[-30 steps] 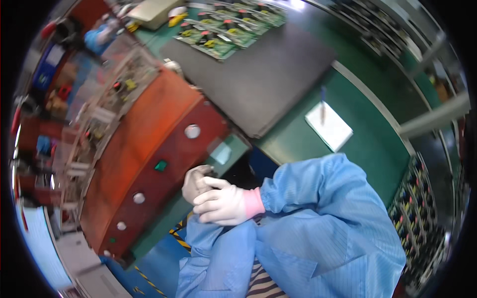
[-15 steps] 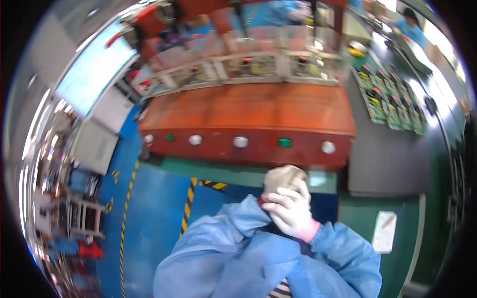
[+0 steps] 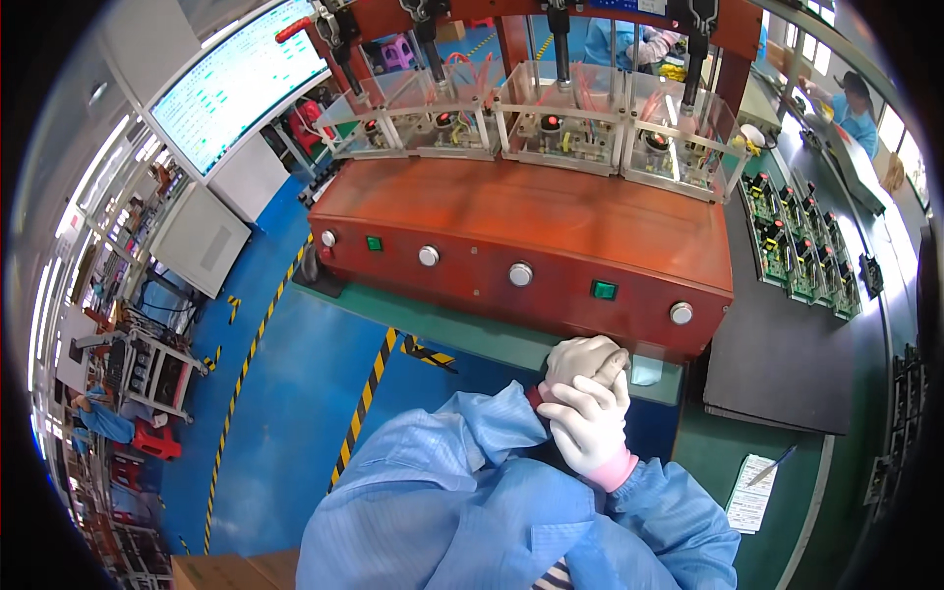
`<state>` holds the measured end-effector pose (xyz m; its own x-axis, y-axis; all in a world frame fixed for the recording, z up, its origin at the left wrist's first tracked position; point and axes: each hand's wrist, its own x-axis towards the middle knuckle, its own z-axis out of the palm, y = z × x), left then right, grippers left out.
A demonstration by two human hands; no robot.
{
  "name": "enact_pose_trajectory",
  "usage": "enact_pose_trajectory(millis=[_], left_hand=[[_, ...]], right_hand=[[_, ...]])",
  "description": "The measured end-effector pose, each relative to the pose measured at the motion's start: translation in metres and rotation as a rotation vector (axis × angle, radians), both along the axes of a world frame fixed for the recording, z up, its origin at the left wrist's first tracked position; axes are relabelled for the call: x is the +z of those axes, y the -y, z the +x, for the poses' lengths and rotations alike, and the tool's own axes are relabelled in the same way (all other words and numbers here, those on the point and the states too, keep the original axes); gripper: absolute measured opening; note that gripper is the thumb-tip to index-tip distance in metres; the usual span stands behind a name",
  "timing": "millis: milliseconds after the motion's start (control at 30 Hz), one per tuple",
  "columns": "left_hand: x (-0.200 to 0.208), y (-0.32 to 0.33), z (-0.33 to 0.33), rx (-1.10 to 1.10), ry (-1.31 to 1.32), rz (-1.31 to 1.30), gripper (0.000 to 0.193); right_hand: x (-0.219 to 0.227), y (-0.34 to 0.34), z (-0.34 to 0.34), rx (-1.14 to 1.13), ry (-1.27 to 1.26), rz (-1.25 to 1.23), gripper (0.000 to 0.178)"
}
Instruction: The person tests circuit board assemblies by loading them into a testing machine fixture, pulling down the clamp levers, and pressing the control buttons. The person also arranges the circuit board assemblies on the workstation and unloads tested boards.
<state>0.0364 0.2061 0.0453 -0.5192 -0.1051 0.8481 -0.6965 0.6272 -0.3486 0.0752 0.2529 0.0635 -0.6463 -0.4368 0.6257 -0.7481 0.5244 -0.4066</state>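
My left hand (image 3: 578,360), in a greyish-white glove, is closed in front of the red test bench (image 3: 442,270), near its right end. Its fingertips are tucked out of sight, so I cannot make out what they hold, if anything. My right hand (image 3: 588,433), in a white glove with a pink cuff, lies against it, fingers bent over the left hand's glove. On the bench stand several clear-walled test fixtures (image 3: 565,138) with boards and red parts inside. White round buttons (image 3: 520,274) and green switches (image 3: 604,290) line its front.
Several green circuit boards (image 3: 801,241) lie on the right side on a dark mat (image 3: 777,364). Below the mat are a paper form (image 3: 752,492) and a pen (image 3: 772,466). A lit screen (image 3: 236,84) stands at the left; another person (image 3: 855,116) sits far right.
The view has shifted and sharpened, with the bench lower and further right in it. My hands stay together, the right still over the left.
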Motion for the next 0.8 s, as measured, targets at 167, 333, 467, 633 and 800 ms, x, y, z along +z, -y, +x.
enact_pose_trajectory(millis=[167,333,467,633,800], left_hand=[[0.002,-0.001,0.001,0.019,0.01,0.023,0.031],[0.008,0.003,-0.001,0.034,0.012,0.039,0.029],[0.009,-0.006,0.001,-0.024,0.01,0.054,0.028],[-0.013,-0.022,0.019,-0.052,0.08,0.095,0.034],[-0.007,-0.004,0.008,-0.554,0.175,0.428,0.028]], right_hand=[[0.0,0.0,0.001,0.012,0.01,0.009,0.024],[0.001,0.0,0.001,0.022,0.011,0.012,0.024],[0.001,-0.006,0.005,-0.026,0.001,0.016,0.025],[-0.004,0.002,-0.006,0.118,-0.029,-0.151,0.025],[-0.01,0.0,-0.005,0.02,-0.075,-0.087,0.026]])
